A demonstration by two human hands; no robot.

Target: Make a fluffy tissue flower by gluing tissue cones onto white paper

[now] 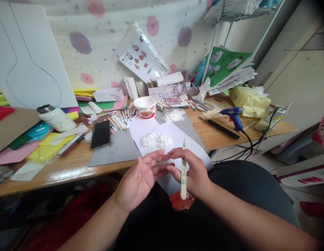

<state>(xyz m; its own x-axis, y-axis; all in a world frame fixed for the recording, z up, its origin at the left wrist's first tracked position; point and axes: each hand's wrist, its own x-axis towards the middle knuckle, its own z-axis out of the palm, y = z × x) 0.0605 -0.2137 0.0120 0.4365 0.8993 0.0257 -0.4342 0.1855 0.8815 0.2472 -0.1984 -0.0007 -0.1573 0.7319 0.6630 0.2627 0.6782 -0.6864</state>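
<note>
A flat wooden craft stick point(183, 174) with green marks stands nearly upright in my right hand point(195, 172), tucked against the fingers. That hand's index finger and thumb reach toward my left hand point(139, 179). The left palm is turned up with its fingers stretched out, and its fingertips meet or nearly meet the right ones. I cannot make out anything between them. Just beyond lies a heap of crumpled white tissue point(156, 140) on a white paper sheet point(188, 137). A shiny red wrapper point(181, 202) shows below the right hand.
A paper bowl point(145, 108) with white contents stands behind the tissue heap. To the right are scissors point(202, 104) and a corded blue glue gun point(233, 116). Leftward lie a phone point(100, 134), several markers point(117, 120) and a white bottle point(56, 118). A grey cutting mat point(115, 153) covers the table's middle.
</note>
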